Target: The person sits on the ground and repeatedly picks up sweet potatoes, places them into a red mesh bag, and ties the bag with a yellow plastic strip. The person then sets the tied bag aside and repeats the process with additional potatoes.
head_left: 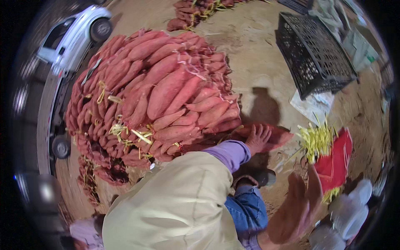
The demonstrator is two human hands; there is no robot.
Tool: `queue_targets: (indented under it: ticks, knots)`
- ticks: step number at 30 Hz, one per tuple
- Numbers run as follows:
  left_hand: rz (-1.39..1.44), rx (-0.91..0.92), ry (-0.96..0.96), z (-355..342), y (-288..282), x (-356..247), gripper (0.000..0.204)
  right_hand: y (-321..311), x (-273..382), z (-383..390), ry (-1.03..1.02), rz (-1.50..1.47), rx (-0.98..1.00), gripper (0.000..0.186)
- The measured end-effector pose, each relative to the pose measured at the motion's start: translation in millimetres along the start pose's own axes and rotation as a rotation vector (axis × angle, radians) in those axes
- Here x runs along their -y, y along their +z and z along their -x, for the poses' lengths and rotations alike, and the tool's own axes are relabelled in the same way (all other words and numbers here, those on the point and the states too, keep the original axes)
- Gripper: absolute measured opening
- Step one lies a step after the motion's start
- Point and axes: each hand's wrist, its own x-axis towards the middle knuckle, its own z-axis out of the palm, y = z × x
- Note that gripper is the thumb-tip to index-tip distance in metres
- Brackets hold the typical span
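My left hand, in a cream sleeve with a purple cuff, lies with fingers apart on a red mesh sack. That sack sits on the ground at the right end of a large heap of red mesh sacks filled with sweet potatoes. My right hand is raised at the lower right, large and somewhat blurred. Its fingers are stretched, and nothing shows in it. Beyond its fingertips are a bundle of yellow strips and folded red mesh sacks.
A black plastic crate stands at the upper right beside crumpled plastic sheeting. More sweet potatoes lie at the far edge. A light-coloured truck is parked at the left. Clear plastic bags are at the lower right.
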Motion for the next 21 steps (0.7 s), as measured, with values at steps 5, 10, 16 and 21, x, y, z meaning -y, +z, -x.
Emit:
queue_targets:
  ticks: [5,10,16,21]
  knots:
    - [0.07,0.371,-0.096,-47.6,-30.3,-11.0,0.075,-71.5,-29.5,2.5,0.16,0.014,-0.241,0.041]
    - [-0.038,0.306,-0.215,-22.6,0.6,-0.5,0.057,-167.1,-188.9,11.3,0.549,-0.46,-0.253,0.031]
    - [0.211,0.538,-0.327,-92.7,-52.7,-3.2,0.067,-207.9,-293.9,52.2,0.983,-0.43,-0.208,0.05]
    - [0.601,0.646,-0.392,-47.2,-39.1,15.0,0.105,-213.4,-333.1,52.8,1.185,-0.438,-0.231,0.092]
